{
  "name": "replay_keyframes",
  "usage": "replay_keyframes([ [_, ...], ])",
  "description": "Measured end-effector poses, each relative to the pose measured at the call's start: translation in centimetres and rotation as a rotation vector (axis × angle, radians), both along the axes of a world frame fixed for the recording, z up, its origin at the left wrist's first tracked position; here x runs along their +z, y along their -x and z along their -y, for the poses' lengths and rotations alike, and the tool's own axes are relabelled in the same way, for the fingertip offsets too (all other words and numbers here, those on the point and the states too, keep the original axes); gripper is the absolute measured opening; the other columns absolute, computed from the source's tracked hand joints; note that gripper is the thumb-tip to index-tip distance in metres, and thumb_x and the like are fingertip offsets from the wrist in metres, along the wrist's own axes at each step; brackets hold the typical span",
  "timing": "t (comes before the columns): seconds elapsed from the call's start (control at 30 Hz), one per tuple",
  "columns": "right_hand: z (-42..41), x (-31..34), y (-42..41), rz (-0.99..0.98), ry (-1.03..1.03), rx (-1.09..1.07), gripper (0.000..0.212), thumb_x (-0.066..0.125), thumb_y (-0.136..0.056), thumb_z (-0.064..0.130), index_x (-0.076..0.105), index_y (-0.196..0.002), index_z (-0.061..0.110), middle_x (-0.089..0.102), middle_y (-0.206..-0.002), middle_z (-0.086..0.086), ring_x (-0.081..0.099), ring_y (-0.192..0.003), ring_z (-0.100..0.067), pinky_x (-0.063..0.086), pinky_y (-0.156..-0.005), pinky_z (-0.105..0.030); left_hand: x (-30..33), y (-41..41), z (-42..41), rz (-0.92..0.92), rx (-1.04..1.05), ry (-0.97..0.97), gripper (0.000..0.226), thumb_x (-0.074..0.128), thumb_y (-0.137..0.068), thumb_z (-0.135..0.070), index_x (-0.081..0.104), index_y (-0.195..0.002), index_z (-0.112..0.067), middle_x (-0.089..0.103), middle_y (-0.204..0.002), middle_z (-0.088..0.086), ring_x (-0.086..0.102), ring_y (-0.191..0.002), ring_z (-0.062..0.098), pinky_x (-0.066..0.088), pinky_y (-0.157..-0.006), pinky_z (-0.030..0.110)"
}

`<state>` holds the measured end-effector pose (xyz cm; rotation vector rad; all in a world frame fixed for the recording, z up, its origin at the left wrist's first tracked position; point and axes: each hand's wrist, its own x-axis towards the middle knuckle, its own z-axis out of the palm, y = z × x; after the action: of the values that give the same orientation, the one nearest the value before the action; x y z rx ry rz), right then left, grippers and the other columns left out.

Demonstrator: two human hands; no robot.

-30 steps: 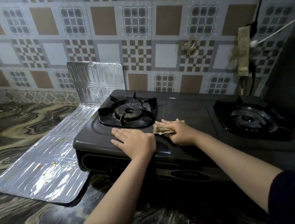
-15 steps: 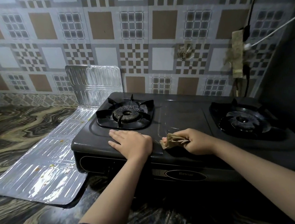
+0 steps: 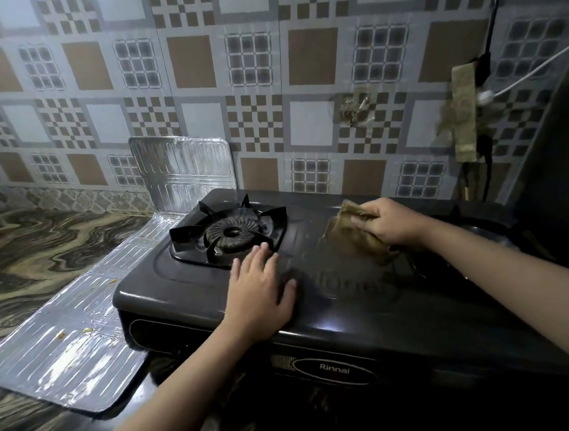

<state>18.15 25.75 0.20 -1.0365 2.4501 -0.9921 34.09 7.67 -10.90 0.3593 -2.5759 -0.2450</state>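
Mid-wipe on the stove (image 3: 165, 284) top
The right hand (image 3: 394, 223) grips the cloth (image 3: 347, 240) on the centre panel, 3 o'clock of the burner (image 3: 231, 233); the left hand (image 3: 260, 293), fingers spread flat, braces at 6 o'clock. Next, likely: drag the cloth toward the front edge

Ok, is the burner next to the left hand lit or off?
Off: no flame or glow shows on the left burner, and the left hand rests flat beside it.

You get one head-worn view, looking forward and down, close over the stove (image 3: 316, 281) on the desk (image 3: 39, 257), facing the tiled wall (image 3: 264, 79)
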Motion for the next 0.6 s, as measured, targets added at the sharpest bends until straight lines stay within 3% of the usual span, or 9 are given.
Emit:
replay_keyframes([
  [0.1,0.9,0.4,3.6,-0.091,0.028,-0.111,0.024,0.047,-0.097,0.02,0.061,-0.09,0.002,0.056,-0.074,-0.006,0.054,-0.066,-0.016,0.037,-0.054,-0.024,0.9,2.1,-0.4,0.207,-0.178,-0.062,0.094,0.022,-0.077,-0.069,0.033,-0.147,-0.008,0.02,-0.159,0.011,0.017,-0.147,0.024,0.018,-0.119,0.042],
  [0.2,2.9,0.0,6.6,-0.131,0.039,-0.16,0.009,0.05,-0.093,0.012,0.058,-0.092,0.009,0.054,-0.08,-0.007,0.051,-0.072,-0.021,0.036,-0.054,-0.023,1.3,4.0,-1.1,0.468,-0.144,-0.081,0.108,0.025,-0.077,-0.08,0.003,-0.154,-0.008,-0.01,-0.161,0.009,-0.009,-0.148,0.019,0.002,-0.121,0.044],
  [0.27,4.4,-0.8,8.5,-0.137,0.036,-0.169,0.017,0.048,-0.087,0.002,0.057,-0.096,0.013,0.055,-0.083,-0.008,0.053,-0.072,-0.024,0.038,-0.05,-0.023,1.3,4.4,-1.4,0.556,-0.09,-0.044,0.123,0.014,-0.064,-0.09,-0.005,-0.153,-0.007,-0.016,-0.16,0.01,-0.014,-0.148,0.019,-0.005,-0.119,0.043],
  [0.33,5.8,-1.9,10.3,-0.14,0.033,-0.145,0.041,0.045,-0.083,-0.005,0.056,-0.117,0.014,0.06,-0.102,-0.011,0.057,-0.089,-0.03,0.047,-0.063,-0.027,1.5,4.4,-1.5,0.575,-0.071,-0.025,0.131,0.01,-0.057,-0.096,-0.007,-0.153,-0.007,-0.017,-0.159,0.009,-0.014,-0.147,0.018,-0.007,-0.119,0.041],
  [0.4,6.9,-3.4,11.7,-0.141,-0.071,-0.109,0.062,0.046,-0.082,-0.001,0.042,-0.14,0.02,0.052,-0.135,-0.01,0.052,-0.118,-0.031,0.049,-0.089,-0.033,1.8,4.2,-1.6,0.574,-0.075,-0.015,0.13,0.01,-0.055,-0.092,-0.007,-0.153,-0.008,-0.018,-0.159,0.008,-0.015,-0.147,0.017,-0.007,-0.119,0.041],
  [0.43,7.4,-4.3,12.1,-0.136,-0.159,-0.072,0.064,0.047,-0.084,0.007,0.035,-0.145,0.024,0.042,-0.147,-0.006,0.045,-0.129,-0.03,0.044,-0.102,-0.037,1.9,4.1,-1.6,0.58,-0.077,-0.015,0.131,0.01,-0.054,-0.092,-0.008,-0.153,-0.009,-0.019,-0.159,0.008,-0.016,-0.147,0.017,-0.007,-0.119,0.04],
  [0.5,8.0,-5.9,12.4,-0.205,-0.381,0.005,0.059,0.04,-0.093,0.03,0.022,-0.149,0.03,0.017,-0.159,0.001,0.021,-0.145,-0.025,0.019,-0.117,-0.049,2.0,4.1,-1.7,0.581,-0.081,-0.017,0.134,0.011,-0.052,-0.095,-0.008,-0.153,-0.009,-0.019,-0.159,0.008,-0.016,-0.147,0.017,-0.007,-0.12,0.039],
  [0.53,8.3,-6.4,12.6,-0.265,-0.459,0.026,0.057,0.033,-0.097,0.039,0.017,-0.15,0.03,0.007,-0.161,0.005,0.009,-0.148,-0.021,0.006,-0.117,-0.053,2.0,4.2,-1.7,0.582,-0.084,-0.017,0.136,0.011,-0.05,-0.096,-0.009,-0.153,-0.009,-0.019,-0.159,0.008,-0.017,-0.147,0.016,-0.007,-0.12,0.039],
  [0.6,8.5,-6.8,12.4,-0.321,-0.502,0.033,0.056,0.023,-0.099,0.045,0.013,-0.151,0.026,-0.002,-0.16,0.009,-0.001,-0.149,-0.016,-0.003,-0.117,-0.054,2.0,4.3,-1.5,0.586,-0.092,-0.015,0.141,0.014,-0.046,-0.098,-0.009,-0.152,-0.008,-0.02,-0.159,0.007,-0.019,-0.146,0.016,-0.007,-0.12,0.04],
])
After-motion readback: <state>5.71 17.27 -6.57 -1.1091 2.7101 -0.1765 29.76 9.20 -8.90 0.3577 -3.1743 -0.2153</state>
